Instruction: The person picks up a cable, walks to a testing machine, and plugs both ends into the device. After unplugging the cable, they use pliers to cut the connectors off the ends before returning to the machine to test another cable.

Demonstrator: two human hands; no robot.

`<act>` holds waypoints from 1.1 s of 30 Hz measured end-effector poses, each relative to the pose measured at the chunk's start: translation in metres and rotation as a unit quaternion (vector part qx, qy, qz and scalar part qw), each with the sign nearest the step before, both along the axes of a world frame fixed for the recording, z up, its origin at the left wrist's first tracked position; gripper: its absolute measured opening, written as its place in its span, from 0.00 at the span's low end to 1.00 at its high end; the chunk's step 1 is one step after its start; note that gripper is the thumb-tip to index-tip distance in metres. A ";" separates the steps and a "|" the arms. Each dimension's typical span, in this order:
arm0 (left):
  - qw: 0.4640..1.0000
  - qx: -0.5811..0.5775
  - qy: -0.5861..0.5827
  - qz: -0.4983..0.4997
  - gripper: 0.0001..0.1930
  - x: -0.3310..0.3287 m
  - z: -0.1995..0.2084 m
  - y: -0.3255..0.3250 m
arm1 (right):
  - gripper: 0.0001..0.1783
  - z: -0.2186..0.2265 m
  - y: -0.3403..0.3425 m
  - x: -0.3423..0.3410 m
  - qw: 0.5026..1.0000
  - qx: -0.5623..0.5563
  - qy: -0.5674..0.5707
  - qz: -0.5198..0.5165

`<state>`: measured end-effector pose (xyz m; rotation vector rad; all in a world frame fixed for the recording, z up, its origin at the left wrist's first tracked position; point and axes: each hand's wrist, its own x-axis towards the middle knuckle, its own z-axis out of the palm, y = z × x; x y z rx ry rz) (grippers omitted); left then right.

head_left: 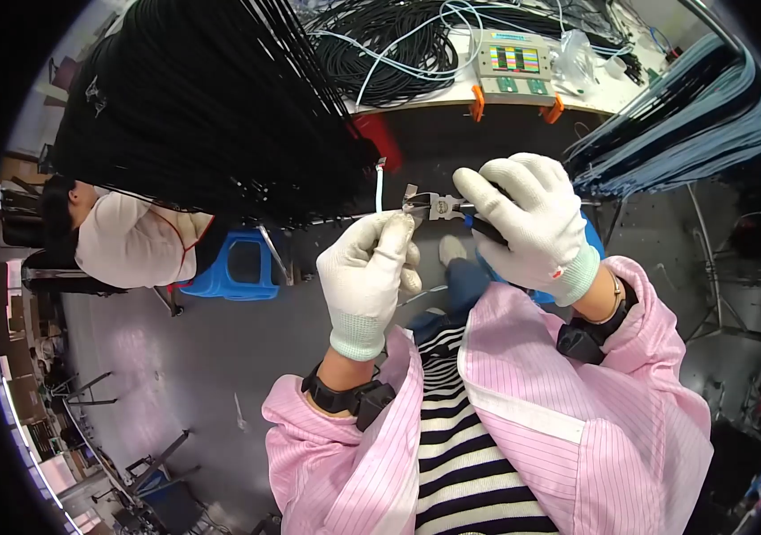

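We have both hands, in white gloves, raised close together in front of the body, with the work between them. Our left hand (364,272) is closed, thumb and forefinger pressed together on the end of a thin pale cable (379,189). A short length of that cable stands nearly upright above the knuckles, with a small fitting at its top. Our right hand (532,223) is wrapped around the handles of a pair of pliers (441,207), whose head points left toward the left fingertips. The nose of the pliers sits just at those fingertips; the piece there is too small for us to make out, and we cannot tell whether the pliers grip it.

The pale cable is thus to the left of the pliers. Beyond the hands, a thick curtain of black cables (202,107) hangs on the left and a bundle of light-blue and black cables (693,116) on the right. Further off, the tabletop (425,98) carries coiled black cable (389,58) and a tester box (512,62). To our left, a co-worker (135,236) sits near a blue stool (233,267).
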<state>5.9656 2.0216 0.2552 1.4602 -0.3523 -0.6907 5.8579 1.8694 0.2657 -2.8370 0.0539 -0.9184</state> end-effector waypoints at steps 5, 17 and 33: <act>1.000 0.005 0.007 -0.002 0.10 -0.014 -0.001 -0.002 | 0.29 0.006 0.003 -0.015 0.999 0.001 0.031 -0.011; 0.995 -0.006 0.021 -0.094 0.11 -0.099 -0.006 -0.105 | 0.25 -0.012 -0.074 -0.121 0.994 0.030 0.021 -0.103; 0.983 0.034 0.001 -0.181 0.11 -0.153 -0.046 -0.245 | 0.17 -0.068 -0.196 -0.189 0.976 0.145 0.006 -0.163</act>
